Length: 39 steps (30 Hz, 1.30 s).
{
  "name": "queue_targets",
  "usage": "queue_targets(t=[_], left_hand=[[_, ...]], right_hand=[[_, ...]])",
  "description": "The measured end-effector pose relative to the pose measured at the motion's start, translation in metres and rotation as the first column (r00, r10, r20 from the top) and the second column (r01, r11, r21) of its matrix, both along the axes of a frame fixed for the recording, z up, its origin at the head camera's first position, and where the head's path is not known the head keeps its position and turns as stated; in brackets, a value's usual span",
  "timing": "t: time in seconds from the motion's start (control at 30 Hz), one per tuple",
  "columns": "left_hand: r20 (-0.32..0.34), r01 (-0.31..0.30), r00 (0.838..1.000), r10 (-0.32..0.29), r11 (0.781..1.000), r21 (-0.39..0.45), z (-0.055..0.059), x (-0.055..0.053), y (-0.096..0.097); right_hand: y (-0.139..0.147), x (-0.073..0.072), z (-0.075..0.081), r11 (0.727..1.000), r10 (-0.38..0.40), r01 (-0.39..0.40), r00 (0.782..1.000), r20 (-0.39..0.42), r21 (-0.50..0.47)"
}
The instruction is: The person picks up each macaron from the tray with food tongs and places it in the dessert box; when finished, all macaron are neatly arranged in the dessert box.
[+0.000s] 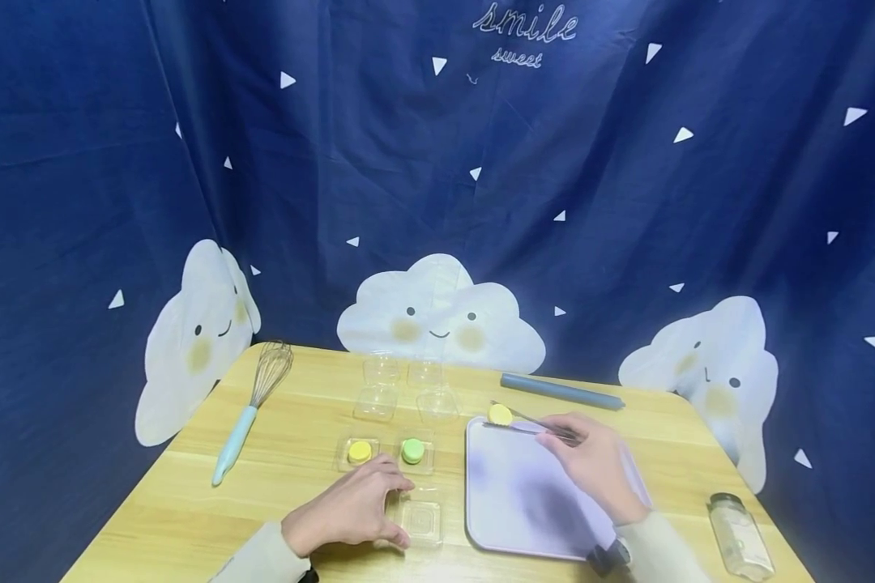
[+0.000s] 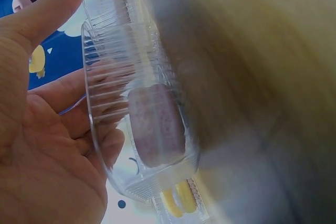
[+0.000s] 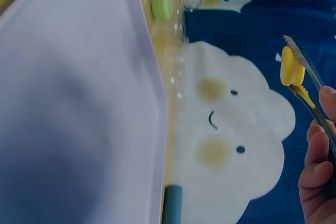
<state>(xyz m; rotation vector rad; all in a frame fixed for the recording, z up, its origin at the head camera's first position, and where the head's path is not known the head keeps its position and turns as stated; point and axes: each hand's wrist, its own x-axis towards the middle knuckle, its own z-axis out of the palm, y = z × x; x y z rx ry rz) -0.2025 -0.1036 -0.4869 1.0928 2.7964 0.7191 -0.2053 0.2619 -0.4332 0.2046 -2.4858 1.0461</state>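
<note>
My right hand (image 1: 586, 457) holds a pair of metal tongs (image 1: 532, 419) over the lilac tray (image 1: 506, 494). A yellow macaron (image 3: 287, 66) is pinched between the serrated tips of the tongs. My left hand (image 1: 357, 502) arches low over the table with thumb and fingers apart. Beside its palm, a clear plastic box (image 2: 100, 124) holds a brownish-purple macaron (image 2: 157, 127); its fingers show through the far wall. The hand hides that box in the head view. Just right of its fingertips sits another clear box (image 1: 423, 522). Behind it, a yellow macaron (image 1: 360, 452) and a green macaron (image 1: 412, 451) sit in clear boxes.
Several clear plastic pieces (image 1: 375, 402) stand farther back on the wooden table (image 1: 299, 429). A whisk (image 1: 244, 425) with a pale blue handle lies at the left. A grey-blue rod (image 1: 561, 391) lies behind the tray, and a dark-lidded clear jar (image 1: 740, 538) is at the right edge.
</note>
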Motion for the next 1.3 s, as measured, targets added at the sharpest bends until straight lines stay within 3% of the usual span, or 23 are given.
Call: queue_targets(t=[0.2, 0.43, 0.67, 0.9, 1.07, 1.3], left_hand=[[-0.012, 0.001, 1.0, -0.001, 1.0, -0.01, 0.0, 0.0, 0.001], [-0.008, 0.006, 1.0, -0.006, 1.0, -0.004, 0.001, -0.001, 0.001], [-0.012, 0.008, 1.0, -0.008, 1.0, -0.011, 0.002, -0.001, 0.001], [-0.025, 0.0, 1.0, 0.0, 1.0, -0.007, -0.001, -0.001, 0.0], [-0.016, 0.002, 1.0, -0.002, 1.0, 0.003, -0.003, -0.001, 0.001], [0.001, 0.013, 1.0, -0.013, 1.0, 0.007, -0.001, 0.0, 0.001]], right_hand=[[-0.018, -0.001, -0.004, 0.993, 0.102, -0.103, 0.995, -0.013, -0.063], [-0.034, 0.003, -0.01, 0.964, 0.245, -0.249, 0.968, -0.051, -0.092], [-0.045, 0.01, -0.015, 0.946, 0.315, -0.316, 0.949, -0.03, -0.074], [-0.057, 0.015, -0.026, 0.9, 0.434, -0.432, 0.9, 0.03, -0.051], [-0.065, 0.019, -0.038, 0.869, 0.494, -0.493, 0.87, 0.015, -0.034], [-0.07, 0.019, -0.048, 0.841, 0.541, -0.54, 0.841, 0.029, -0.031]])
